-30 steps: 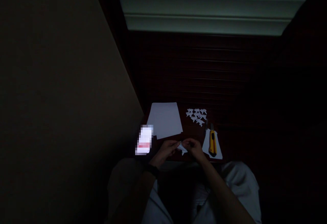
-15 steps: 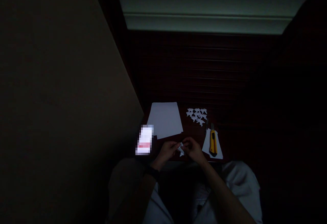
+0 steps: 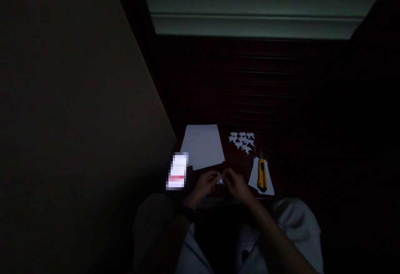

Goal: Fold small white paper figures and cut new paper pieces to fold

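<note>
Fingers of the left hand [image 3: 204,184] and right hand [image 3: 235,183] pinch a small white folded paper piece [image 3: 220,179] together at the dark wooden table's [image 3: 237,161] near edge; apparently mid-fold, so creasing needs firm, careful pressure. Finished crisp paper shapes [image 3: 242,140] cluster toward the far edge.

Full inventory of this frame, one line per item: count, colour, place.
small folded paper piece: one, white, pinched between both hands at the table's near edge
paper sheets: a few stacked, white, far left of table
folded paper shapes: a cluster, count unclear, white, far right
utility knife: one, yellow, lying on a paper scrap
paper scrap: one, white, right
lit screen: one, blurred, left edge
table: one, dark
left hand: on the piece
right hand: on the piece
</note>
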`<state>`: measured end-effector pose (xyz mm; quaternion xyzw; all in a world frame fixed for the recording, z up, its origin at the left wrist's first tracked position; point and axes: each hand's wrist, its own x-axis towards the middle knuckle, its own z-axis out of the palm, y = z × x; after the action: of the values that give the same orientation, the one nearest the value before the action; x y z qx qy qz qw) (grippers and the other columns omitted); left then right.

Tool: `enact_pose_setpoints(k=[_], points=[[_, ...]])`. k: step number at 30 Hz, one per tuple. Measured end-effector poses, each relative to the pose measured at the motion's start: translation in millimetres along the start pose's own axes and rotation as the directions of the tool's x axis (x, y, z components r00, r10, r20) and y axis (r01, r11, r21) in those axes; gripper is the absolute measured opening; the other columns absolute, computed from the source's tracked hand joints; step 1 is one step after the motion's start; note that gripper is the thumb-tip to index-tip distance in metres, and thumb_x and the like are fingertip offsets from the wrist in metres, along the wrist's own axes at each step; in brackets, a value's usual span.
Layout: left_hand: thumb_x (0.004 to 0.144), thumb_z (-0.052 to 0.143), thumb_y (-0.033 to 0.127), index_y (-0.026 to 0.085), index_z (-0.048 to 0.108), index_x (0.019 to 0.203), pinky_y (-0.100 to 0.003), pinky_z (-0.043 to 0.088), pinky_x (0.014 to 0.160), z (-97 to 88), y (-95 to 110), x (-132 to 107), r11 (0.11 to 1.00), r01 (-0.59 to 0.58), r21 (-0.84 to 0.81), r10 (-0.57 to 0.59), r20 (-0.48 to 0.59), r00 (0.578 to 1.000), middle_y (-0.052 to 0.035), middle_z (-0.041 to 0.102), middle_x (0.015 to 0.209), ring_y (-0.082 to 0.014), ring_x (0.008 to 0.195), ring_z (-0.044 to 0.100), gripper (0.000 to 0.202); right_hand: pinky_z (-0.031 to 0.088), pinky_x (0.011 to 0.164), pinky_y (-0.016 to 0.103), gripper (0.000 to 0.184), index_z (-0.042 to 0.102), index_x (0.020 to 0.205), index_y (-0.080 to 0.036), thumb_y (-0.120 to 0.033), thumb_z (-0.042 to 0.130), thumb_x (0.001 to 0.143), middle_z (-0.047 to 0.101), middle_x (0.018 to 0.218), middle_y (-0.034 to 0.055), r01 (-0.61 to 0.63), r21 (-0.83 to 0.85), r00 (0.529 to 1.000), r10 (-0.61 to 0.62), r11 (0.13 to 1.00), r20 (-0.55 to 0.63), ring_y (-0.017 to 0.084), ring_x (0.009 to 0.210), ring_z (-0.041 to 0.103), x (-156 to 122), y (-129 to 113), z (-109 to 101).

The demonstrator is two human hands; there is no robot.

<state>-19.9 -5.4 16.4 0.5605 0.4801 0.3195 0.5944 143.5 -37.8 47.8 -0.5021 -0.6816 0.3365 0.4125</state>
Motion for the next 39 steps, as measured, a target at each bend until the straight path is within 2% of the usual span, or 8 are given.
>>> enact_pose_setpoints(k=[3, 5, 8, 12, 18, 23, 27, 39], points=[[0.073, 0.053, 0.047, 0.021, 0.04, 0.125, -0.014, 0.023, 0.033, -1.5, 3.2, -4.1, 0.997, -0.039, -0.06, 0.04, 0.009, 0.999, 0.0045, 0.05, 0.059, -0.0039, 0.037, 0.04, 0.059, 0.04, 0.068, 0.025, 0.016, 0.056, 0.087, -0.022, -0.02, 0.041, 0.082, 0.06, 0.078, 0.0016, 0.029, 0.01, 0.999, -0.029, 1.0, -0.014, 0.015, 0.07, 0.056, 2.6, -1.5, 4.4], [0.074, 0.053, 0.046, 0.023, 0.037, 0.126, -0.013, 0.023, 0.032, -1.7, 5.0, -6.1, 0.995, -0.063, -0.075, 0.062, -0.007, 0.998, 0.0056, 0.048, 0.059, -0.0033, 0.036, 0.039, 0.059, 0.04, 0.076, 0.028, 0.017, 0.058, 0.088, -0.022, -0.02, 0.043, 0.081, 0.061, 0.09, 0.0035, 0.04, 0.016, 0.997, -0.039, 0.999, -0.068, 0.017, 0.082, 0.056, 1.7, -1.4, 7.5], [0.075, 0.051, 0.047, 0.023, 0.042, 0.121, -0.013, 0.022, 0.03, 0.3, 3.9, -6.0, 0.991, -0.08, -0.105, 0.073, -0.076, 0.994, 0.0056, 0.048, 0.06, -0.0019, 0.033, 0.036, 0.053, 0.038, 0.086, 0.031, 0.017, 0.061, 0.09, -0.022, -0.02, 0.048, 0.079, 0.056, 0.105, 0.0064, 0.044, -0.022, 0.987, -0.047, 0.999, -0.151, 0.02, 0.098, 0.051, -3.8, -0.3, 11.6], [0.075, 0.05, 0.047, 0.02, 0.049, 0.105, -0.013, 0.022, 0.028, 3.9, -3.2, -1.6, 0.983, -0.112, -0.147, 0.092, -0.136, 0.986, 0.0023, 0.054, 0.069, -0.0012, 0.032, 0.036, 0.04, 0.041, 0.079, 0.029, 0.018, 0.063, 0.092, -0.022, -0.025, 0.052, 0.078, 0.056, 0.094, 0.0063, -0.014, -0.128, 0.977, -0.013, 0.992, -0.211, 0.018, 0.087, 0.054, -11.2, 0.6, 16.9], [0.075, 0.049, 0.046, 0.019, 0.051, 0.093, -0.012, 0.024, 0.029, 5.3, -7.3, 1.9, 0.979, -0.123, -0.16, 0.097, -0.16, 0.982, 0.003, 0.053, 0.066, -0.002, 0.033, 0.039, 0.032, 0.042, 0.062, 0.023, 0.026, 0.059, 0.1, -0.021, -0.035, 0.048, 0.081, 0.061, 0.075, 0.001, -0.099, -0.057, 0.98, 0.087, 0.993, -0.179, 0.014, 0.064, 0.055, -6.7, 5.6, 25.1], [0.076, 0.049, 0.046, 0.021, 0.048, 0.098, -0.011, 0.024, 0.028, 4.4, -5.6, 0.2, 0.983, -0.124, -0.135, 0.103, -0.151, 0.983, 0.0026, 0.055, 0.069, -0.0026, 0.034, 0.041, 0.033, 0.039, 0.053, 0.02, 0.03, 0.062, 0.087, -0.019, -0.043, 0.044, 0.082, 0.06, 0.064, 0.0001, -0.151, 0.082, 0.982, 0.159, 0.985, -0.104, 0.012, 0.055, 0.054, 0.2, 16.4, 28.3], [0.077, 0.047, 0.046, 0.02, 0.048, 0.092, -0.012, 0.025, 0.027, 2.6, -5.1, -0.3, 0.987, -0.124, -0.097, 0.115, -0.096, 0.989, 0.0021, 0.055, 0.069, -0.0039, 0.035, 0.044, 0.03, 0.033, 0.042, 0.019, 0.038, 0.062, 0.073, -0.016, -0.047, 0.041, 0.083, 0.055, 0.051, -0.001, -0.214, 0.205, 0.972, 0.228, 0.955, -0.047, 0.01, 0.043, 0.046, 2.4, 24.9, 28.3], [0.077, 0.044, 0.048, 0.017, 0.05, 0.091, -0.013, 0.03, 0.027, -1.2, -0.3, -0.3, 0.997, -0.078, -0.022, 0.077, -0.029, 0.997, 0.0006, 0.057, 0.066, -0.0071, 0.036, 0.051, 0.034, 0.034, 0.044, 0.018, 0.028, 0.065, 0.081, -0.016, -0.041, 0.056, 0.074, 0.058, 0.058, -0.0001, -0.21, 0.291, 0.978, 0.199, 0.933, 0.068, 0.009, 0.046, 0.046, -1.5, 32.4, 23.6]])
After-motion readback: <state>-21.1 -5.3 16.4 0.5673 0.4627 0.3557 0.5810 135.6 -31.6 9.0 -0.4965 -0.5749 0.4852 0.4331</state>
